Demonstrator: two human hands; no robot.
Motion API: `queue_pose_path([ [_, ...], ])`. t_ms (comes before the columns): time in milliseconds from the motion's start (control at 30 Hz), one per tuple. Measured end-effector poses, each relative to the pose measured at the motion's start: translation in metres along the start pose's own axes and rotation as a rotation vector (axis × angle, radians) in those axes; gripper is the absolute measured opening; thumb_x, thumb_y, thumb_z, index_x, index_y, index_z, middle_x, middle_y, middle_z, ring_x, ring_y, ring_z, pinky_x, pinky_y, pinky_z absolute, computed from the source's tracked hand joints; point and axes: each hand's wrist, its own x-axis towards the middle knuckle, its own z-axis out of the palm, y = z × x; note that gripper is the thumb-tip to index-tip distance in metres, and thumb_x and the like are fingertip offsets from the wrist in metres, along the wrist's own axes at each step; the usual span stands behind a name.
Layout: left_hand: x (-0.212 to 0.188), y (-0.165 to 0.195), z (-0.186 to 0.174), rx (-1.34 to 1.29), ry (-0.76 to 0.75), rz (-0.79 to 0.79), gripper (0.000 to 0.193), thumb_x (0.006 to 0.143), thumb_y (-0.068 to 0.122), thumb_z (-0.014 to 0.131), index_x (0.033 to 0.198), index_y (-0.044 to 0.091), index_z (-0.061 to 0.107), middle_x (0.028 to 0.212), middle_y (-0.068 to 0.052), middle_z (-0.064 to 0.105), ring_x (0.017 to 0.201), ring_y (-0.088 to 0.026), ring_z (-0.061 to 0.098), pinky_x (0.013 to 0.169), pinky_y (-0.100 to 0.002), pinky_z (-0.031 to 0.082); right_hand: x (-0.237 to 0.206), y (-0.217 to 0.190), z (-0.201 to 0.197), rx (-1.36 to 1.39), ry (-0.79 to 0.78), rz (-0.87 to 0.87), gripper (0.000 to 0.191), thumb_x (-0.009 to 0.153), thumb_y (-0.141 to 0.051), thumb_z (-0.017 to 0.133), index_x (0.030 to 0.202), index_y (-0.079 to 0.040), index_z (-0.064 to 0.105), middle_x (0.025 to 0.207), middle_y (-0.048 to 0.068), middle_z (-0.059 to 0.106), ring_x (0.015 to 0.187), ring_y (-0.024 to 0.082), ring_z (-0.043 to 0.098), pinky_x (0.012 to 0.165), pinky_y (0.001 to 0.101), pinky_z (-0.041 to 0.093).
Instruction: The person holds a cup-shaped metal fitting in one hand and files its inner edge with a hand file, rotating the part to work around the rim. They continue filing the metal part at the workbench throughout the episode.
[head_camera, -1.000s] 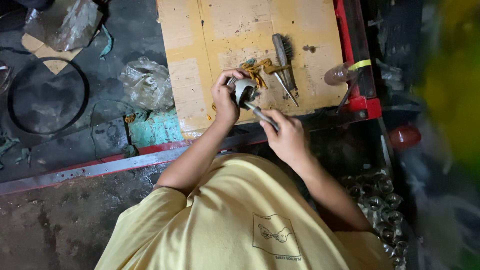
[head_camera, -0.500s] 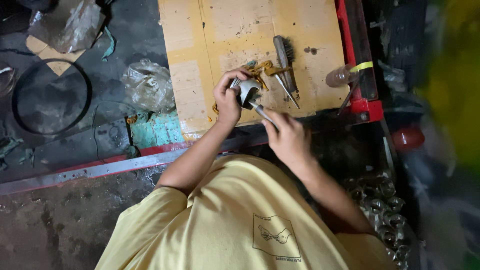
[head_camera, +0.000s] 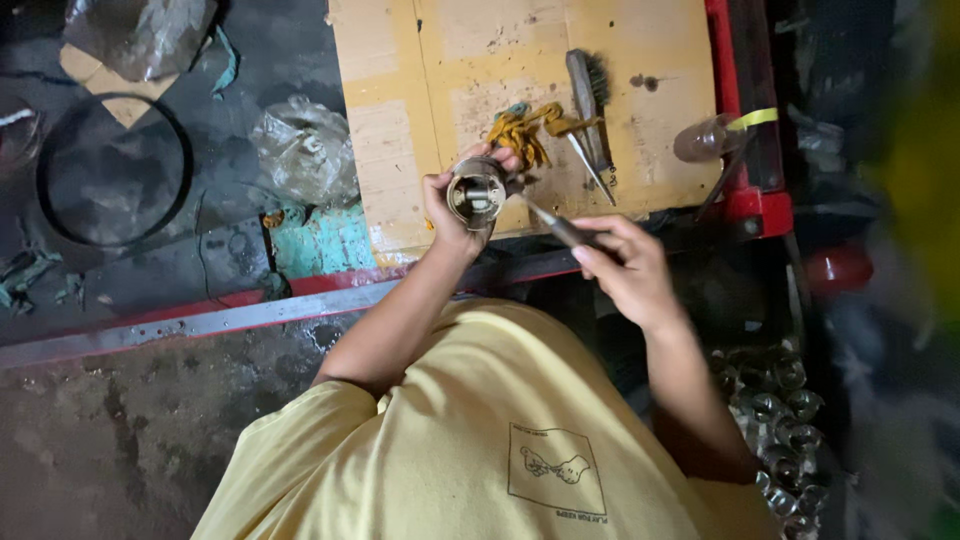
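Observation:
My left hand (head_camera: 455, 205) grips a round hollow metal cylinder part (head_camera: 476, 194), its open end turned up toward me. My right hand (head_camera: 625, 270) holds a thin pointed metal tool (head_camera: 553, 224) whose tip reaches toward the cylinder's right edge. Both hands hover over the near edge of a sheet of brown cardboard (head_camera: 480, 60) laid on the work surface. On the cardboard just beyond my left hand lie a yellow rag (head_camera: 522, 130), a wire brush (head_camera: 588, 95) and a slim screwdriver-like tool (head_camera: 590, 170).
A red metal frame (head_camera: 745, 190) borders the cardboard at the right, with a clear plastic bottle (head_camera: 705, 140) against it. Crumpled plastic bags (head_camera: 305, 150) and a black rubber ring (head_camera: 110, 170) lie on the dirty surface at left. Several shiny metal cylinders (head_camera: 780, 420) are piled at lower right.
My left hand has turned the cylinder so its open end faces up. My right hand has drawn back to the right, pulling the tool away from the part.

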Motion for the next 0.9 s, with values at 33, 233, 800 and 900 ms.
queue_pose_path([
  [33,-0.003,0.0,-0.001,-0.058,-0.008,-0.004,0.056,0.086,0.045,0.046,0.117,0.002,0.064,0.117,-0.023,0.067,0.113,-0.038,0.063,0.101,-0.054,0.049,-0.004,0.0,-0.002,0.052,-0.009,-0.062,0.04,0.093,-0.005,0.073,0.132,-0.006,0.063,0.086,0.001,0.068,0.064,0.003,0.052,0.053,0.0183,0.037],
  [233,-0.009,-0.008,-0.01,-0.147,-0.083,-0.042,0.048,0.1,0.048,0.05,0.112,0.004,0.064,0.116,-0.02,0.069,0.114,-0.034,0.066,0.1,-0.054,0.052,-0.014,0.013,-0.003,0.155,0.041,-0.078,0.053,0.088,0.0,0.074,0.137,-0.004,0.053,0.084,0.002,0.066,0.053,0.001,0.045,0.044,0.0177,0.033],
  [800,-0.027,-0.012,-0.013,-0.124,-0.182,-0.112,0.057,0.097,0.033,0.057,0.146,0.004,0.055,0.139,-0.02,0.061,0.128,-0.029,0.06,0.111,-0.047,0.053,-0.03,0.065,-0.012,0.225,0.042,-0.221,0.04,0.103,-0.002,0.061,0.14,-0.004,0.046,0.105,0.01,0.066,0.084,0.011,0.058,0.07,0.0232,0.047],
  [900,-0.028,-0.016,-0.009,-0.124,-0.076,-0.113,0.051,0.101,0.042,0.055,0.131,0.002,0.061,0.144,-0.021,0.059,0.129,-0.031,0.06,0.106,-0.055,0.054,-0.032,0.065,-0.013,0.202,0.057,-0.194,0.04,0.102,-0.001,0.063,0.139,-0.003,0.048,0.1,0.008,0.065,0.079,0.009,0.056,0.068,0.0221,0.045],
])
